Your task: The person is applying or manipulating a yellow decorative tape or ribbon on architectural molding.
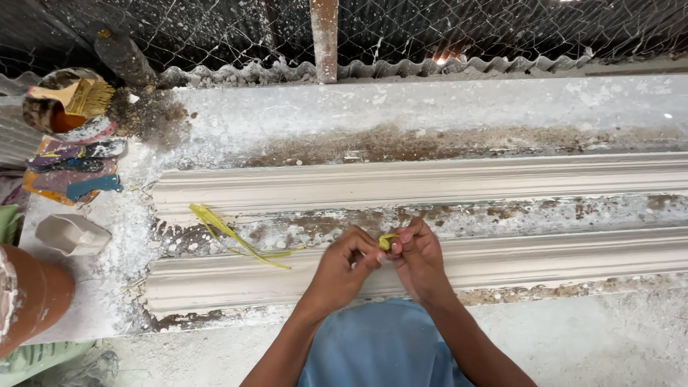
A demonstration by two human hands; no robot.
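My left hand point(342, 266) and my right hand point(418, 256) meet over a long white plaster moulding point(545, 258). Together they pinch a small yellow-green strip piece point(388, 241) between the fingertips. A longer yellow-green leaf strip point(223, 231) lies loose to the left, across the gap between this moulding and a second long moulding point(430, 185) behind it. My blue-clad lap point(380, 347) shows below the hands.
At the far left stand a tin with a flat brush point(80, 97), a stained paint-scraper pile point(75, 172), a small pale wedge point(70, 233) and a brown pipe-like object point(32, 297). Wire mesh and a rusty post point(325, 39) close the back.
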